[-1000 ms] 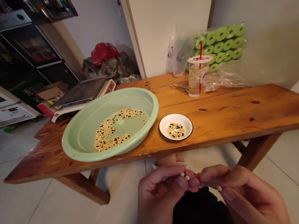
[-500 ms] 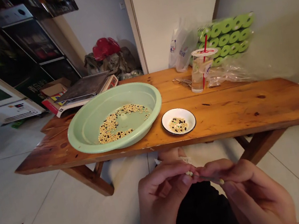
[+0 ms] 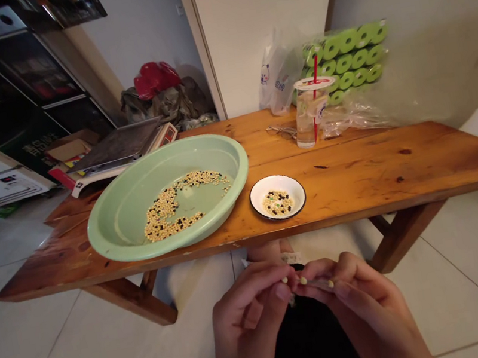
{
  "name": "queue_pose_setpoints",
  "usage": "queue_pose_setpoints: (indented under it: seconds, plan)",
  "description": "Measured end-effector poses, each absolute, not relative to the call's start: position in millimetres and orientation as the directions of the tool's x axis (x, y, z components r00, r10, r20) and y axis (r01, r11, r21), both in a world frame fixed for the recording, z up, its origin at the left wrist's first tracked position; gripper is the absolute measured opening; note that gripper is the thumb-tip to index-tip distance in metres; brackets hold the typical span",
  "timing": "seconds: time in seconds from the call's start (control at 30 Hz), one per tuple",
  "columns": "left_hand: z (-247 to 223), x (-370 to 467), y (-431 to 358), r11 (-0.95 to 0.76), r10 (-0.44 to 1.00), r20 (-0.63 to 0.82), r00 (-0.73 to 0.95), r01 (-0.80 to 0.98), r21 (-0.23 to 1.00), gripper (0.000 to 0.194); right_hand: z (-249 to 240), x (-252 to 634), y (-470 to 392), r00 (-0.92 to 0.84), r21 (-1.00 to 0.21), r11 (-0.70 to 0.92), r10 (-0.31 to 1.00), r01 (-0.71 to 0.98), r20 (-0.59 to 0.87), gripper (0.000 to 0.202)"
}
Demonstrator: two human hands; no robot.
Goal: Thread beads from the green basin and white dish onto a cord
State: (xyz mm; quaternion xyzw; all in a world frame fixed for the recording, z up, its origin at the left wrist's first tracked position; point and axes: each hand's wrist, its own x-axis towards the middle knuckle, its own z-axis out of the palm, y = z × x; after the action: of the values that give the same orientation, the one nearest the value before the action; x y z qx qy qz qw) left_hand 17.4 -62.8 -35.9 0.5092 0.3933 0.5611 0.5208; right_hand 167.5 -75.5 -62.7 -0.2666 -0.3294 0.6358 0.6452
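Observation:
My left hand [image 3: 251, 313] is closed in a pinch, with a small pale yellow bead [image 3: 284, 280] showing at its fingertips. My right hand [image 3: 367, 298] pinches a thin, see-through strand; one yellow bead [image 3: 331, 284] sits by its thumb. Between the hands, another yellow bead [image 3: 303, 281] is on or against the strand; which one I cannot tell. The fingertips of both hands nearly meet above my dark-clothed lap. In front of them, on the table, stands a white bowl [image 3: 255, 191] with a dark rim, holding yellow, black and a few green beads.
A big green basin [image 3: 112, 223] with yellow and black beads stands on the wooden table [image 3: 357, 178]. Behind it is a flat scale [image 3: 120, 149]. A drink cup [image 3: 306, 117] with a red straw stands near glasses [image 3: 281, 131], a plastic bag [image 3: 280, 78] and green rolls [image 3: 349, 58].
The view has shifted slightly, so the table's things sit further left. My right hand has come closer to the left, and the beads between my fingers lie differently.

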Motion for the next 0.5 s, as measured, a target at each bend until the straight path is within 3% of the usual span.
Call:
queue_pose_setpoints:
  seconds: [0.37, 0.5]
  plan:
    - [-38.5, 17.2, -62.5, -0.137, 0.987, 0.151, 0.059, -0.194, 0.971, 0.027, -64.8, 167.0, -76.3, 0.016, -0.844, 0.099, 0.994, -0.528, 0.106, 0.013]
    - [-38.2, 15.5, -61.5, -0.172, 0.982, 0.178, 0.058, -0.103, 0.98, 0.028, -63.6, 167.1, -78.0, 0.052, -0.869, 0.138, 0.99, -0.475, 0.129, 0.014]
